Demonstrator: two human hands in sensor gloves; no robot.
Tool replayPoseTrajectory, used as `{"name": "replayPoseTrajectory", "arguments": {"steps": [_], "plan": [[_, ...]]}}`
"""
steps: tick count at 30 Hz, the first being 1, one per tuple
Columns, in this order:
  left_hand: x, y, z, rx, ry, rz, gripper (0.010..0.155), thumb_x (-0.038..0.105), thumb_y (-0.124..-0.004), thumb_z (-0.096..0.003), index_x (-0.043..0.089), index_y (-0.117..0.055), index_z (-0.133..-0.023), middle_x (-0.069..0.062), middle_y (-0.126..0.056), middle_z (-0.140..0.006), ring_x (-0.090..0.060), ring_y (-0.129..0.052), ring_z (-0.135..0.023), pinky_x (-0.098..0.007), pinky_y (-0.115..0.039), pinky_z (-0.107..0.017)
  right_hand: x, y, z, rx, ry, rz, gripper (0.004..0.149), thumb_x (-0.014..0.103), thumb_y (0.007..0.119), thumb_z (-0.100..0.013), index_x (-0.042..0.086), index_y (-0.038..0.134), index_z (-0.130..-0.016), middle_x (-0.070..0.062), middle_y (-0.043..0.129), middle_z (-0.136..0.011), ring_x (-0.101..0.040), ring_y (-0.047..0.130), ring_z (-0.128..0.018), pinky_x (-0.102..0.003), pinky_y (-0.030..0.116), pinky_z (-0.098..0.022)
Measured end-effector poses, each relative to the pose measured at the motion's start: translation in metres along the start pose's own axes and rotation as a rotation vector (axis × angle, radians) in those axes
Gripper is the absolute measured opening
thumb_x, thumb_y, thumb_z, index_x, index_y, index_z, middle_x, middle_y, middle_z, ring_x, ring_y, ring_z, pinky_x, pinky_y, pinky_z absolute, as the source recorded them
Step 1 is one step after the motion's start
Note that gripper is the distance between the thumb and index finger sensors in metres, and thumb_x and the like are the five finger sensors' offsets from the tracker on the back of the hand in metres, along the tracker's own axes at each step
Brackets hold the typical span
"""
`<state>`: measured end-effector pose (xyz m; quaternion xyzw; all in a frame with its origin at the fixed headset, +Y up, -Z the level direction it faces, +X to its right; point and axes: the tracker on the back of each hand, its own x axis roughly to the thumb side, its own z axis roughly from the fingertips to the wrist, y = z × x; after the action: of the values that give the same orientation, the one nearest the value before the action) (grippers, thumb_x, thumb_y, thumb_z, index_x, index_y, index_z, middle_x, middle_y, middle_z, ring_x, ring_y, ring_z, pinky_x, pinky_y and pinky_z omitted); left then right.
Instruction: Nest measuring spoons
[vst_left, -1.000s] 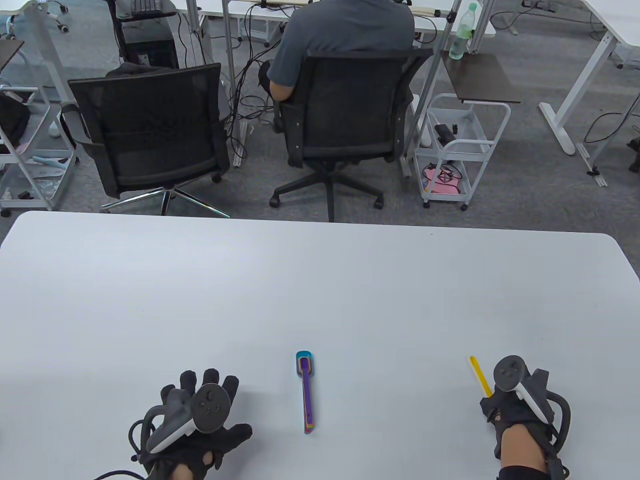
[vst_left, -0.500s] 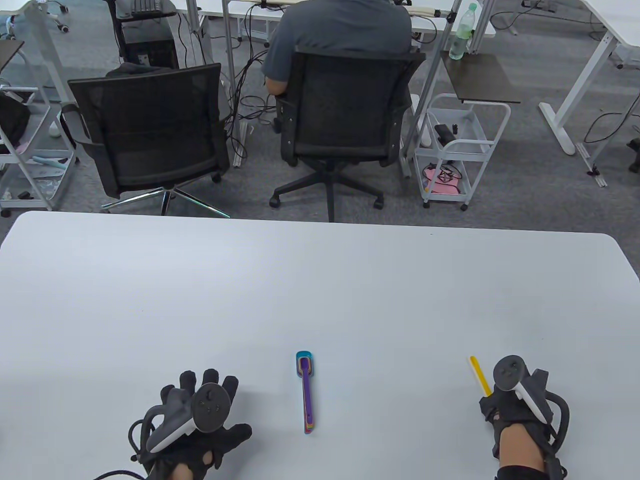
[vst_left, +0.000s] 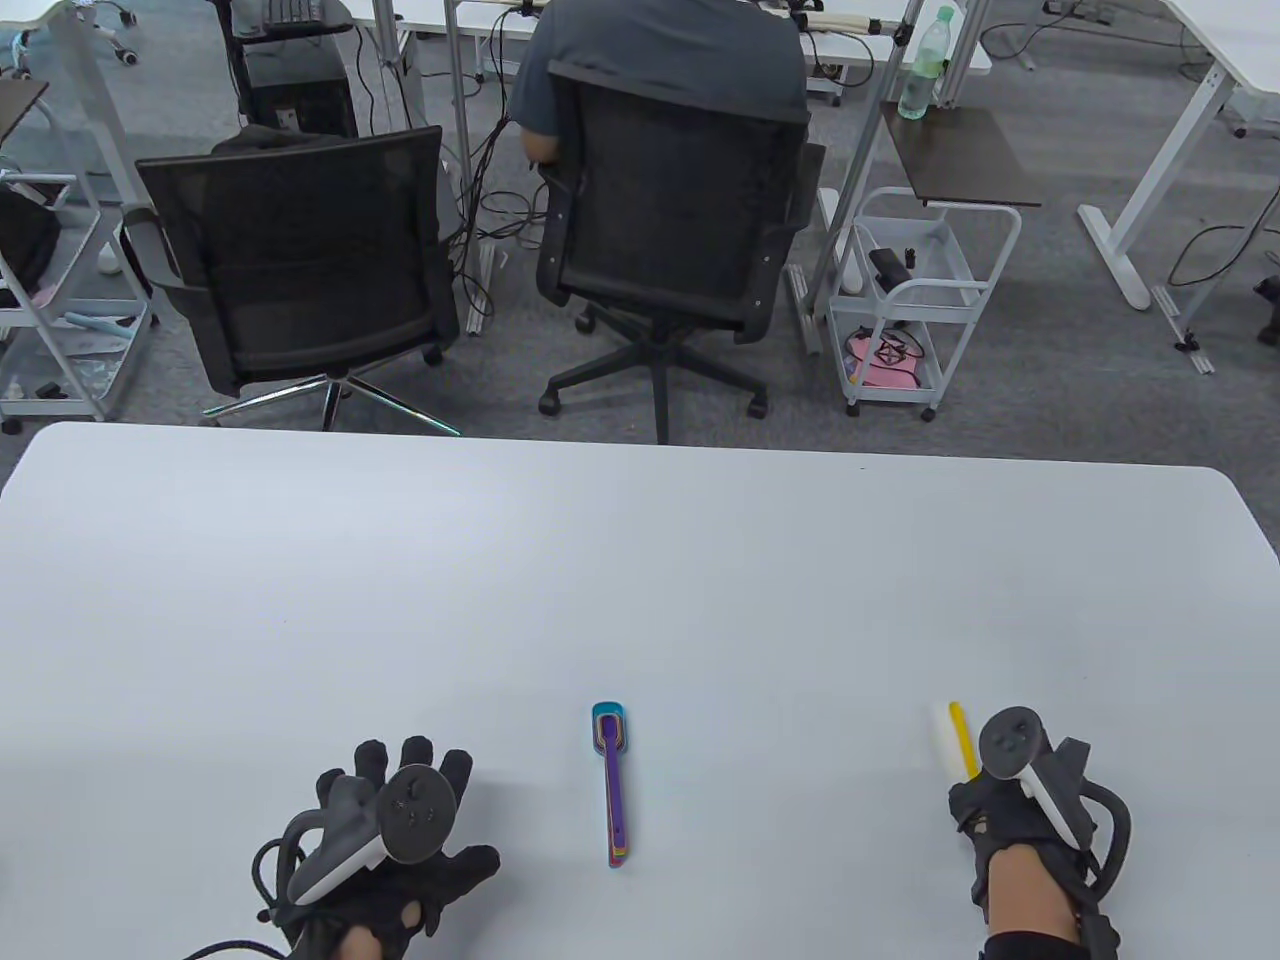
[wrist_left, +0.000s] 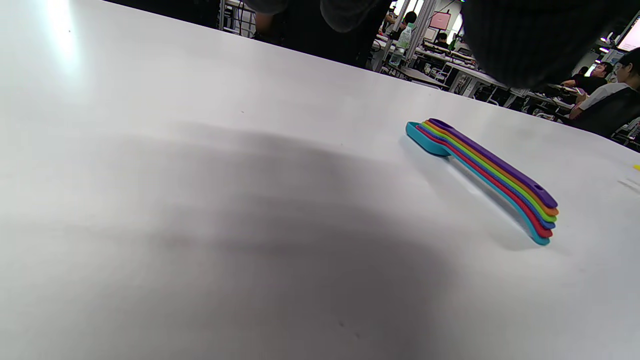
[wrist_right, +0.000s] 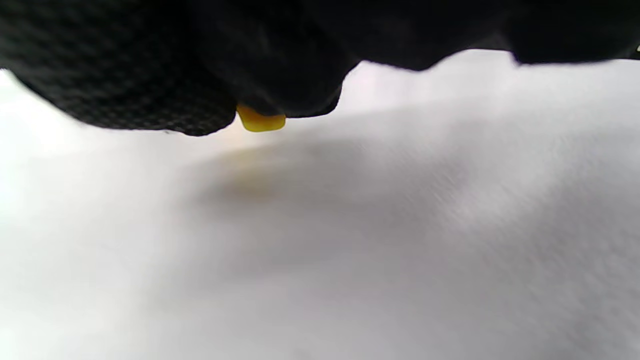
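Note:
A nested stack of coloured measuring spoons (vst_left: 613, 785), purple on top and teal at the bottom, lies on the white table (vst_left: 640, 600) near the front middle; it also shows in the left wrist view (wrist_left: 487, 175). My right hand (vst_left: 1000, 810) at the front right grips a yellow spoon (vst_left: 962, 738) whose handle sticks out away from me; its end shows under the fingers in the right wrist view (wrist_right: 260, 121). My left hand (vst_left: 400, 850) rests flat on the table with fingers spread, left of the stack, holding nothing.
Beyond the table's far edge stand two black office chairs (vst_left: 300, 250), one with a seated person (vst_left: 660, 50), and a white cart (vst_left: 920, 300).
My right hand has lifted and turned the yellow spoon slightly, so the handle now points more straight away. My left hand shifted a little toward me. The seated person's chair swivelled.

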<state>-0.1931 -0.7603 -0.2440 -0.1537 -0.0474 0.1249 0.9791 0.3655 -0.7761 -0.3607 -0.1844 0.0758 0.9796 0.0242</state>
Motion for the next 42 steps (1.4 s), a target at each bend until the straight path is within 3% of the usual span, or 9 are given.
{"name": "replayPoseTrajectory", "arguments": {"steps": [9, 23, 31, 42], "plan": [[0.003, -0.001, 0.001, -0.002, -0.016, -0.005, 0.102, 0.07, -0.08, -0.0432, 0.022, -0.036, -0.121, -0.022, -0.024, -0.126, -0.062, -0.012, -0.111, -0.082, -0.017, -0.067, 0.077, -0.02, 0.032, -0.005, -0.024, -0.064, 0.057, 0.051, 0.097, -0.035, 0.006, 0.092, -0.07, 0.013, 0.099, -0.025, -0.006, 0.091, 0.001, -0.038, 0.09, -0.007], [0.009, -0.003, 0.004, -0.009, -0.05, -0.028, 0.101, 0.07, -0.08, -0.0432, 0.021, -0.037, -0.121, -0.023, -0.025, -0.126, -0.063, -0.013, -0.11, -0.082, -0.018, -0.068, 0.197, -0.002, 0.094, 0.048, -0.066, -0.148, 0.057, 0.049, 0.098, -0.036, 0.003, 0.093, -0.069, 0.012, 0.1, -0.025, -0.007, 0.092, 0.002, -0.038, 0.09, -0.005], [0.011, -0.004, 0.006, -0.005, -0.062, -0.026, 0.101, 0.07, -0.08, -0.0433, 0.021, -0.037, -0.121, -0.023, -0.026, -0.126, -0.063, -0.014, -0.11, -0.082, -0.018, -0.068, 0.236, 0.013, 0.119, 0.058, -0.123, -0.16, 0.057, 0.05, 0.097, -0.036, 0.003, 0.093, -0.068, 0.013, 0.1, -0.025, -0.005, 0.093, 0.003, -0.037, 0.091, -0.005], [0.012, -0.004, 0.006, -0.008, -0.057, -0.027, 0.101, 0.07, -0.08, -0.0434, 0.021, -0.038, -0.121, -0.023, -0.026, -0.126, -0.063, -0.014, -0.11, -0.082, -0.018, -0.068, 0.264, 0.026, 0.138, 0.097, -0.18, -0.167, 0.057, 0.049, 0.096, -0.037, 0.003, 0.093, -0.069, 0.013, 0.1, -0.025, -0.005, 0.093, 0.002, -0.037, 0.091, -0.005]]}}
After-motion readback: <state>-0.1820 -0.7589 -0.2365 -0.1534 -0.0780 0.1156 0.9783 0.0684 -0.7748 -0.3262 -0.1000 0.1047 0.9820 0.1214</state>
